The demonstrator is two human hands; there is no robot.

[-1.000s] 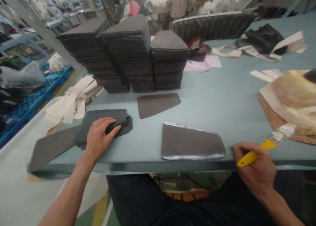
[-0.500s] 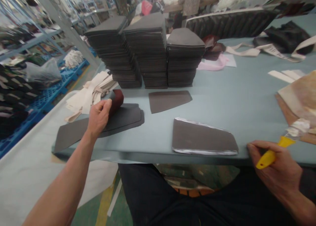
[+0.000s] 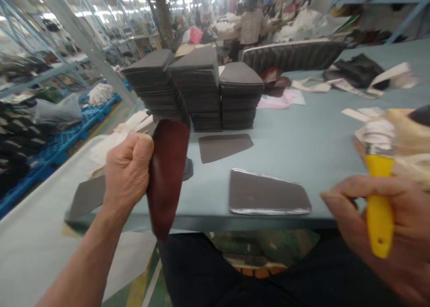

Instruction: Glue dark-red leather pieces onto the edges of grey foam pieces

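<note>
Raised above the table's left part, my left hand [image 3: 129, 177] is closed on a reddish-brown leather piece [image 3: 169, 177], which hangs down past the table edge. Beneath it lie dark grey panels [image 3: 88, 196], partly hidden by the hand and leather. My right hand [image 3: 379, 226] grips a paintbrush [image 3: 379, 186] by its yellow handle, bristles up and coated in something whitish. Between the hands a dark panel [image 3: 268, 193] lies flat, with shiny whitish strips along its two long edges. A smaller dark panel [image 3: 225, 147] rests behind it.
Three tall stacks of dark panels [image 3: 203, 85] stand at the back of the table [image 3: 295, 141]. Cream fabric strips [image 3: 131, 123] lie at the left, and more straps [image 3: 356, 90] with black material are at the far right. A person [image 3: 250, 25] is in the background.
My left hand has lifted the reddish-brown leather off the grey panels and brought it nearer. My right hand has turned the brush upright and raised it. The camera view has tilted up.
</note>
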